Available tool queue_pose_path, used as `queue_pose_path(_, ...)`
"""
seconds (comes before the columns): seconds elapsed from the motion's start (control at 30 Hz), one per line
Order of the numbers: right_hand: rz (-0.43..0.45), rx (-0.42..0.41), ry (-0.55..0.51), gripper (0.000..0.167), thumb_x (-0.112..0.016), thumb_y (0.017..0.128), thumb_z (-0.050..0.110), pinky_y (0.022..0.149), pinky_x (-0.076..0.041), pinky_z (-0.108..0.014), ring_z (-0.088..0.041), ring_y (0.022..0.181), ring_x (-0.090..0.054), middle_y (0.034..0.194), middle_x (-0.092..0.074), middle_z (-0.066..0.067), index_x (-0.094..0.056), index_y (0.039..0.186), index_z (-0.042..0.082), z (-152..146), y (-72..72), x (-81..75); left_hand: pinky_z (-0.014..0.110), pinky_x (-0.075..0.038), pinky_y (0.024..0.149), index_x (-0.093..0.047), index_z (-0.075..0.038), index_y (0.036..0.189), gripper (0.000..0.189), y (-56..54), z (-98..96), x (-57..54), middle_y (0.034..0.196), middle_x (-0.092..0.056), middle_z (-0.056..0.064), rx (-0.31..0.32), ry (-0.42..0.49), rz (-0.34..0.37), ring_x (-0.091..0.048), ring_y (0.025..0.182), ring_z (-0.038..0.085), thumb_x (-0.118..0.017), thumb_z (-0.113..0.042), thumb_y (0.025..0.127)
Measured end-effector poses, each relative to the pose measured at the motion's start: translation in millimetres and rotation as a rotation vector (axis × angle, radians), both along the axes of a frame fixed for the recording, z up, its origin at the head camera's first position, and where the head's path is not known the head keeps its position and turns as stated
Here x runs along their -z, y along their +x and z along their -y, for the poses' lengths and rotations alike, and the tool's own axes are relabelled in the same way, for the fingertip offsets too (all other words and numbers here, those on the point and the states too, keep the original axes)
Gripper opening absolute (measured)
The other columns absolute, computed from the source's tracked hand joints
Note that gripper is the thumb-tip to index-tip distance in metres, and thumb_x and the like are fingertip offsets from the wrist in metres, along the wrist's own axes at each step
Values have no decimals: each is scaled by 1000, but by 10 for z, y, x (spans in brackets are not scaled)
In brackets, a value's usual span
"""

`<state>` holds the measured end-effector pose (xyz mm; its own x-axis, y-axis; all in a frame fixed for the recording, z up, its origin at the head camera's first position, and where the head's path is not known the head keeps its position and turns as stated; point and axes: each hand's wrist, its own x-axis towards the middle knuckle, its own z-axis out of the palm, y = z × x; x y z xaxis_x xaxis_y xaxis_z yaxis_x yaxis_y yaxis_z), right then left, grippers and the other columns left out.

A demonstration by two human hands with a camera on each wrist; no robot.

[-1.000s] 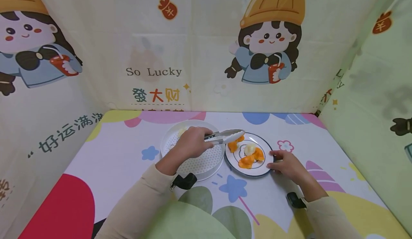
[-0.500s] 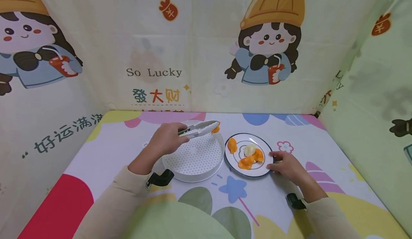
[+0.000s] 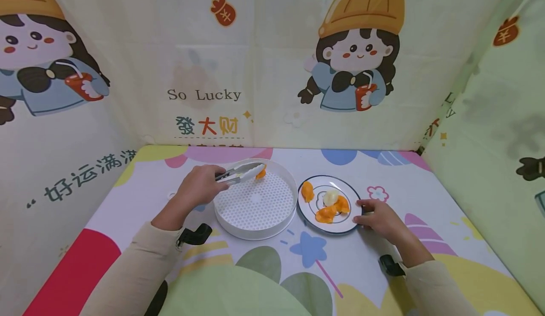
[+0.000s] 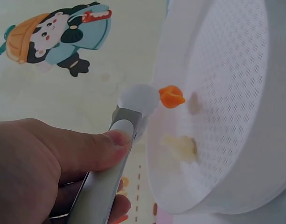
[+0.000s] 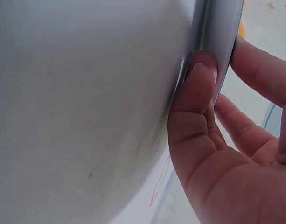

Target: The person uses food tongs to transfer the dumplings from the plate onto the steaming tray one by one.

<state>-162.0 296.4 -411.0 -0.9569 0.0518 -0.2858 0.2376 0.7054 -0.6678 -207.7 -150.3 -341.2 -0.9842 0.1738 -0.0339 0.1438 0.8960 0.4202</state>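
My left hand (image 3: 199,186) grips metal tongs (image 4: 103,186) with white tips. An orange dumpling (image 4: 171,96) is at the tips, over the far left part of a round white steamer tray (image 3: 255,228) with a perforated base. Inside the tray, a cream-coloured dumpling (image 4: 182,148) sits near the wall in the left wrist view; tongs and hand cover it in the head view. My right hand (image 3: 379,219) pinches the right rim of a white plate (image 3: 336,182) with a dark edge. On that plate lie orange dumplings (image 3: 326,214) and one cream dumpling (image 3: 330,197).
The plate stands close beside the tray's right side on a patterned tablecloth (image 3: 264,287). A printed cloth backdrop (image 3: 272,70) rises behind the table's far edge and along both sides.
My left hand has moved left from the plate to over the tray, carrying one orange dumpling in the tongs. My right hand has stayed on the plate's rim.
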Motion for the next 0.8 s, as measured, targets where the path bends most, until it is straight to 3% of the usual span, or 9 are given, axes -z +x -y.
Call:
queue_pose_path(0.3,2,-4,-3,62,-78,88,18,74,-53,-32,-25,84,-55,119,-56,-25,-51,139,-6,-3,7,-10,41,-49,74,-63,1,132,48,12,64,54,121,-67,17,-5,-15,8,-59,92,29,-73,-21,91)
queue_pose_path(0.8,1,-10,6,62,-77,88,18,75,-52,-33,-25,84,-55,119,-56,-24,-52,139,-5,-5,11,-19,41,-48,71,-58,1,137,53,23,73,35,127,-63,19,-48,-65,27,-57,94,30,-72,-23,92)
